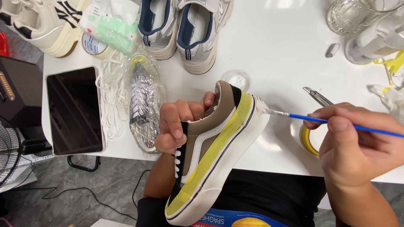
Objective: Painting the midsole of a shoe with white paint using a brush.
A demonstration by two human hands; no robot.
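Note:
My left hand [179,124] grips a brown and black sneaker [210,155] by its collar, fingers tucked inside the opening. The shoe is tilted on its side, its upper edged with yellow masking tape above a white sole. My right hand [353,145] holds a thin blue-handled paintbrush [311,119]. The white-loaded brush tip touches the sole at the shoe's heel.
On the white table [282,54] lie a plastic-wrapped shoe [143,105], white laces [111,101], a dark tablet [75,110], a pair of grey sneakers [185,29], a cream sneaker [46,21], tape rolls [309,141], a small clear lid [236,78], a craft knife [316,96] and glass jars [357,17].

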